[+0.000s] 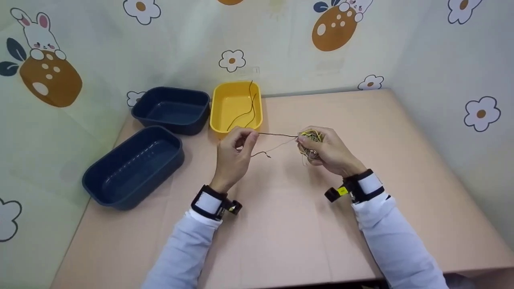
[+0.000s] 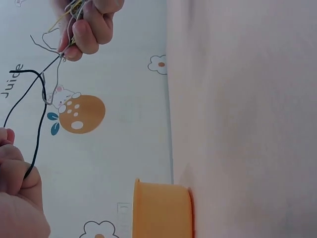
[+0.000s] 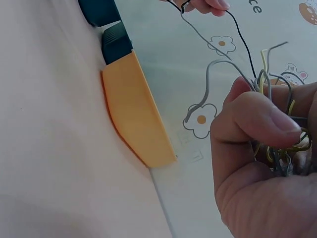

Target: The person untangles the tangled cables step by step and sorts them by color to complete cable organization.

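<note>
My left hand pinches a thin black wire between thumb and fingers. The wire runs taut across to my right hand. That hand grips a tangled bundle of yellow, grey and dark wires, with the thumb pressed over it. Below the taut stretch, a dark loose end sticks out from my left hand, and a thin grey wire reaches from it toward the bundle. Both hands are raised above the table, in front of the yellow bin.
Several dark wires lie in the yellow bin, some reaching over its rim. Two dark blue bins stand to its left on the pinkish table. A patterned sheet hangs behind and at both sides.
</note>
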Motion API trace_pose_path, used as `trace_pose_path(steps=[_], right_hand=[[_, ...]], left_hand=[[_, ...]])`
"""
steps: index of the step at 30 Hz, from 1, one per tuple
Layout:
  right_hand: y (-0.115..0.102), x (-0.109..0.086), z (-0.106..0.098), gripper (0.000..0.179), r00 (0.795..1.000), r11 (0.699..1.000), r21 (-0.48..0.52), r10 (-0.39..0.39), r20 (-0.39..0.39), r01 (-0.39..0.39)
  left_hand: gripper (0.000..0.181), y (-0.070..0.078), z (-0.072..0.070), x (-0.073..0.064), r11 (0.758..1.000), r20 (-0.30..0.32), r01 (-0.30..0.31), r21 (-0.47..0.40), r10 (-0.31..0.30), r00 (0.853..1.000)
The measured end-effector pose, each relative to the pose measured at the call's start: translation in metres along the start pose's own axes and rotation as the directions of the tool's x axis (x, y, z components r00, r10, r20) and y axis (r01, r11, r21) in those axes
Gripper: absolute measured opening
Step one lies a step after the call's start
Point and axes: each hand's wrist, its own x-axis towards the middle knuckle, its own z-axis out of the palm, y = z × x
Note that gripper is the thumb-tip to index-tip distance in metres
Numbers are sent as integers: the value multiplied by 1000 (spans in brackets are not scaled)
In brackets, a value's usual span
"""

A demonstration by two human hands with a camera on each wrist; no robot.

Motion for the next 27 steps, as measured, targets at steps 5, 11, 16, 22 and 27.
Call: trace_pose_path(steps=[5, 11, 16, 22, 27], right_hand=[[0, 0, -1, 11, 1000, 1000, 7, 4, -2, -4], [0, 1, -6, 12, 1000, 1000, 13, 3, -26, -3], [1, 0, -13, 12, 993, 999, 36, 11, -118, -7], [0, 1, -21, 13, 980, 996, 88, -15, -201, 33], [0, -1, -29, 13, 952, 971, 200, -62, -301, 127]], left_hand=[[15, 3, -4, 1, 950, -22, 183, -255, -194, 981], [12, 5, -7, 7, 782, -61, 241, -575, -335, 940], [11, 3, -9, 12, 763, -119, 229, -604, -371, 921], [10, 1, -16, 16, 774, -221, 206, -598, -406, 887], [13, -4, -24, 19, 755, -292, 151, -639, -419, 860]])
